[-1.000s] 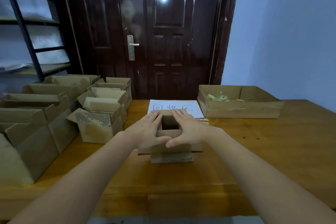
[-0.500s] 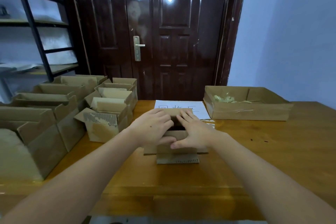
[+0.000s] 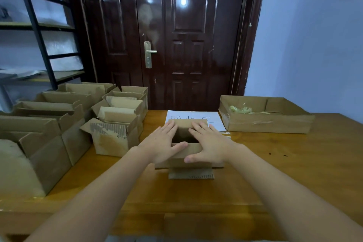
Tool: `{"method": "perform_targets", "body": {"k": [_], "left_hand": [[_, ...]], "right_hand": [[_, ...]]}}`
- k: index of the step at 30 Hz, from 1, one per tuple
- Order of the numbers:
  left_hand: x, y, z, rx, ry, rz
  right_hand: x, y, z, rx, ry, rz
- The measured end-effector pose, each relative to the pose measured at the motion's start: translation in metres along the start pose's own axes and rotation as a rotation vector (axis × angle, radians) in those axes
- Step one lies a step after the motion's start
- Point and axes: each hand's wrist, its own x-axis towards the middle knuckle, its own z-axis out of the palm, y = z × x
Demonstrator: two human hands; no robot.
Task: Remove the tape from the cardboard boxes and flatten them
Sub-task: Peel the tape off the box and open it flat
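A small brown cardboard box point(image 3: 191, 152) stands open-topped in the middle of the wooden table point(image 3: 275, 173), one flap lying flat toward me. My left hand point(image 3: 164, 143) lies with straight fingers on the box's left side, thumb across its near edge. My right hand point(image 3: 211, 144) lies the same way on the right side. The dark opening shows between the two hands. The box's side flaps are hidden under my palms.
Several open cardboard boxes point(image 3: 115, 135) crowd the table's left side. A shallow cardboard tray point(image 3: 265, 122) holding crumpled tape point(image 3: 240, 109) sits at the back right. A white paper sheet point(image 3: 196, 117) lies behind the small box. A dark door point(image 3: 186, 45) stands beyond the table.
My hands have spread apart again after closing toward each other over the box, so the opening shows wider. The view has shifted slightly.
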Motion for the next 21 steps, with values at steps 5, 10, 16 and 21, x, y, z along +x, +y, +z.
{"method": "perform_targets", "body": {"k": [5, 10, 16, 21], "left_hand": [[0.0, -0.002, 0.004, -0.044, 0.004, 0.01], [0.003, -0.003, 0.01, -0.114, 0.035, -0.017], [0.005, -0.004, 0.021, -0.18, 0.104, -0.033], [-0.005, 0.005, 0.023, -0.275, 0.12, -0.039]], "right_hand": [[-0.005, -0.01, -0.007, -0.296, 0.093, -0.139], [-0.016, 0.0, -0.021, -0.494, 0.169, 0.05], [-0.046, 0.009, 0.006, -0.368, 0.19, 0.264], [-0.043, -0.002, 0.036, -0.155, 0.308, 0.363]]}}
